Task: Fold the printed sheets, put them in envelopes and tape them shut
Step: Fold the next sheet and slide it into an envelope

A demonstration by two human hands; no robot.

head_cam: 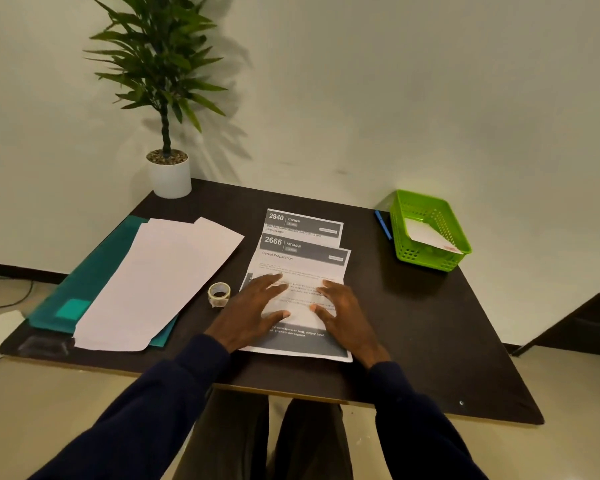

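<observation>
Printed white paper sheets lay mid-table on the dark tabletop; both the left hand and right hand pressed flat on the top sheet, fingers spread.

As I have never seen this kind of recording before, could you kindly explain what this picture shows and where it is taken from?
No machine here: a person works with bare hands, filmed by one camera worn on their head, looking down at a dark table. The left hand and right hand press flat on a printed sheet headed 2666; neither holds anything. A second sheet, 2940, shows beyond it. To the left lie a tape roll and white envelopes on a teal folder; at far right, a green basket holding white paper, a blue pen beside it.
</observation>
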